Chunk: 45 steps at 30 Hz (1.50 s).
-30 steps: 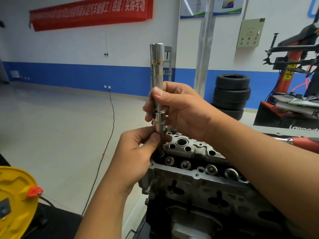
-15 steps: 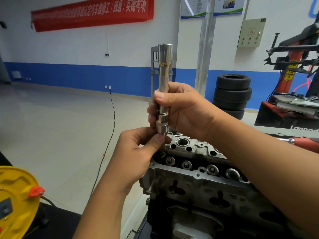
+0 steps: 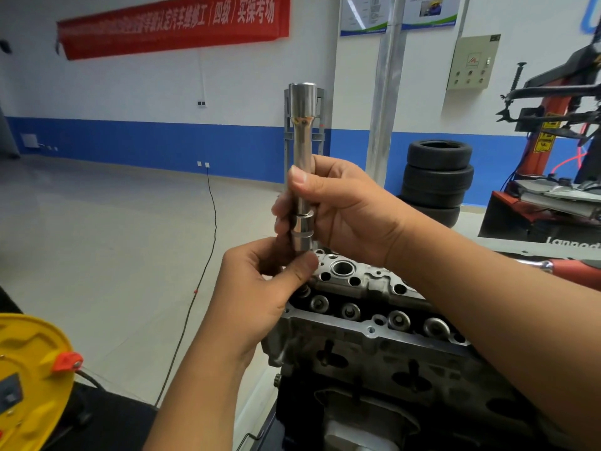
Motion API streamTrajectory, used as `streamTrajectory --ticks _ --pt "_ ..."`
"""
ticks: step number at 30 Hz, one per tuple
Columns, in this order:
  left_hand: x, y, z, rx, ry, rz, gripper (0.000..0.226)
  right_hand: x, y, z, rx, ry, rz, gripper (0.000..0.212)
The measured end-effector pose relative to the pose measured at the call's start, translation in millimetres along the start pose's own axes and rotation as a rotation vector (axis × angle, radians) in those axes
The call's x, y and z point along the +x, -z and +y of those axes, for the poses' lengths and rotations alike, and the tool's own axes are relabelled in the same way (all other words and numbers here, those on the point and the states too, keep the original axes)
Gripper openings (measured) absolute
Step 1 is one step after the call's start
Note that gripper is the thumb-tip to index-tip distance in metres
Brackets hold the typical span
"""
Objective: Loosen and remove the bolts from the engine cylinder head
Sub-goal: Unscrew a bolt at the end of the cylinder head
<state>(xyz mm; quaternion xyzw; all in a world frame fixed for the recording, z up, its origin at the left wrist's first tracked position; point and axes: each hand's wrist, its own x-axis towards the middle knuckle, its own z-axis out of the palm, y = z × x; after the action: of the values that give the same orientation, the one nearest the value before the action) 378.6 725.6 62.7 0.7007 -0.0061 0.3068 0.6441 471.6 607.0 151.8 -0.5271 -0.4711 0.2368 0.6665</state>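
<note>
A grey aluminium cylinder head (image 3: 374, 333) sits on top of the engine block at lower centre. A chrome extension bar with a socket (image 3: 302, 164) stands upright over the head's far left corner. My right hand (image 3: 338, 209) grips the bar around its middle. Just below, my left hand (image 3: 270, 281) pinches something at the socket's lower end with thumb and fingers; what it pinches is hidden. Several valve tops and open bolt holes show along the head.
A yellow cable reel (image 3: 29, 382) stands at the lower left, its black cord (image 3: 208, 255) running across the floor. Stacked tyres (image 3: 435, 180) and a red tyre changer (image 3: 553, 164) stand at the right. A red-handled tool (image 3: 572, 268) lies behind my right forearm.
The bar and socket have risen a little and shifted slightly right with my right hand. My left hand stays pinched just under the socket.
</note>
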Motion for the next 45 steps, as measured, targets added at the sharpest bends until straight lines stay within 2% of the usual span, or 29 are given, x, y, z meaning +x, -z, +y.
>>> streamTrajectory --ticks 3,5,8,12,19,23,29,34,41,45 --pt "-2.0 1.5 1.4 -0.079 0.027 -0.1 0.02 0.3 0.9 -0.4 0.016 0.0 0.001 0.018" --pt "-1.4 1.3 0.2 -0.004 -0.008 -0.066 0.029 0.4 1.3 -1.2 0.016 -0.016 -0.01 0.018" --pt "0.1 -1.9 0.2 -0.012 -0.027 0.04 0.015 0.0 1.7 -1.4 0.013 -0.053 -0.024 0.018" --pt "0.0 -2.6 0.5 -0.03 -0.019 0.101 0.029 -0.1 2.1 0.7 0.001 -0.025 0.003 0.01" --pt "-1.8 4.8 4.5 -0.104 0.078 -0.086 0.02 0.1 3.6 -0.4 -0.005 0.004 0.004 0.016" --pt "-1.6 2.1 5.3 0.03 0.05 0.002 0.019 -0.4 2.0 -1.9 0.007 -0.032 -0.009 0.017" --pt "-2.7 -2.9 9.1 -0.053 0.056 0.064 0.02 -0.9 2.7 -1.7 -0.017 -0.026 0.032 0.01" --pt "-1.4 -2.7 8.1 -0.086 0.029 0.09 0.012 -0.9 2.8 -1.2 -0.013 -0.02 0.039 0.017" --pt "0.1 -2.9 5.7 -0.055 -0.005 0.113 0.021 -0.9 2.8 -1.5 -0.028 -0.012 0.035 0.016" --pt "-0.9 -0.9 6.8 0.028 0.005 0.18 0.044 -0.4 2.6 -0.9 -0.054 -0.007 0.04 0.016"
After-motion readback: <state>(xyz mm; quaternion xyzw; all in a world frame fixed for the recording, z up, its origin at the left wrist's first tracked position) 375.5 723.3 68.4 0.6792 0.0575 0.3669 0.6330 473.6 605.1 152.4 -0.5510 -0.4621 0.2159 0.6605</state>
